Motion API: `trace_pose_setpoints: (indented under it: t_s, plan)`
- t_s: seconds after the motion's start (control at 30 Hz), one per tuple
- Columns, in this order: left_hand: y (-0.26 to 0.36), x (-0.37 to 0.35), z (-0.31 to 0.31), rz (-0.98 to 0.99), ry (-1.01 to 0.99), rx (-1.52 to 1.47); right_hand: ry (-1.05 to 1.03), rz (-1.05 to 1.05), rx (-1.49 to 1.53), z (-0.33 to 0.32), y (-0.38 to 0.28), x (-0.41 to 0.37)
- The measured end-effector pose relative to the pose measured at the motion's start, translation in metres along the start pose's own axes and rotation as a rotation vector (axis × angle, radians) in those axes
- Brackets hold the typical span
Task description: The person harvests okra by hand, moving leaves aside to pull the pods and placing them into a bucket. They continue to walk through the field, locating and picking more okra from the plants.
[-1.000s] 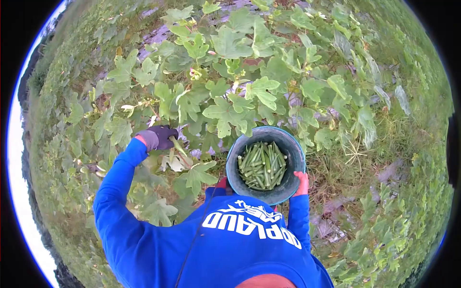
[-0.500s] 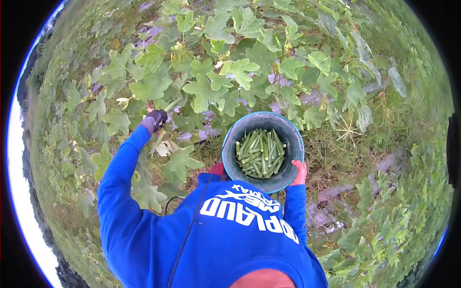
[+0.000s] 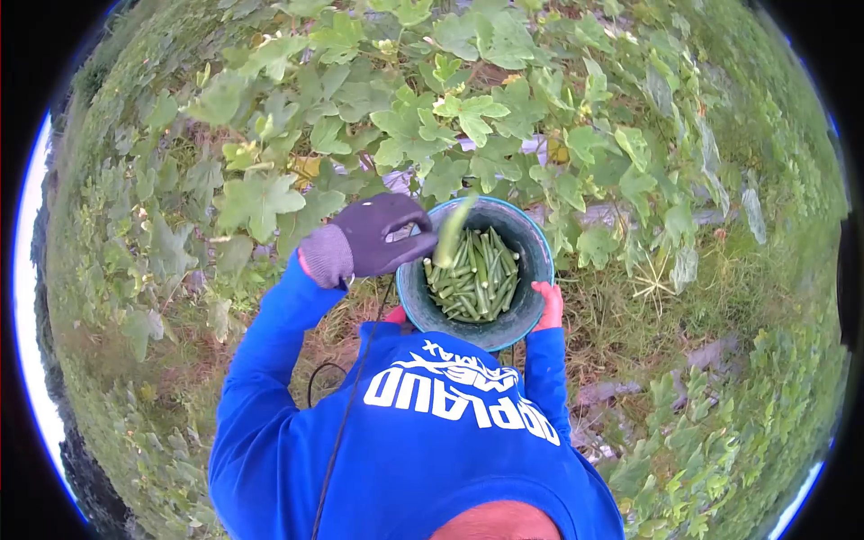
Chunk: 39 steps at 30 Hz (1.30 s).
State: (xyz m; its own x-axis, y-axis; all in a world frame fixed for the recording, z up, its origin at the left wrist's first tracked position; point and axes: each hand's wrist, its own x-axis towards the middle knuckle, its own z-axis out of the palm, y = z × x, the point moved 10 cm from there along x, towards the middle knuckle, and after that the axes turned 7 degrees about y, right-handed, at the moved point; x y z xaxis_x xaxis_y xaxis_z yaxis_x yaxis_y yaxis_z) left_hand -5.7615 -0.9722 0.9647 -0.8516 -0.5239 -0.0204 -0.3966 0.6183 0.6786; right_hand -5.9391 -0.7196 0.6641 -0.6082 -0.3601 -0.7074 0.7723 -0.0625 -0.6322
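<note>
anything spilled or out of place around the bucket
Nothing spilled. The okra pods all lie inside the bucket, which the right hand grips by its rim. One blurred pod hangs over the rim by the gloved left hand; whether the fingers hold it is unclear.

Soft, flat daylight everywhere, overcast by the look of it, and no hard shadows on the leaves [image 3: 261, 198]. It's a fisheye view: a round picture with black corners, plants bending and smearing toward the rim, and a blown-out white strip down the left edge. The centre is crisp, and the lettering on the blue top [image 3: 450, 405] reads clean. One pod [image 3: 453, 236] over the bucket [image 3: 533, 247] is a pale streak of motion blur, and the left hand [image 3: 382, 236] beside it is a touch soft. The bucket's inner wall sits in mild shade.
</note>
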Motion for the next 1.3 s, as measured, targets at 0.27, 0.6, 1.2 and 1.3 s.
trace_pose_setpoints:
  t_s: [0.27,0.6,1.2,1.3]
  plan:
    - [-0.15,0.121,-0.218,0.058,0.696,-0.625,0.132,0.117,0.045,-0.038,0.028,0.016]
    - [-0.386,0.359,-0.235,-0.262,0.524,-1.393,0.361,0.078,0.184,-0.039,0.024,-0.057]
    - [-0.293,0.462,0.03,0.001,-0.251,-0.224,0.513,0.063,0.272,-0.031,0.036,-0.079]
    - [-0.285,0.424,0.037,-0.072,-0.294,-0.228,0.492,0.08,0.276,-0.033,0.04,-0.073]
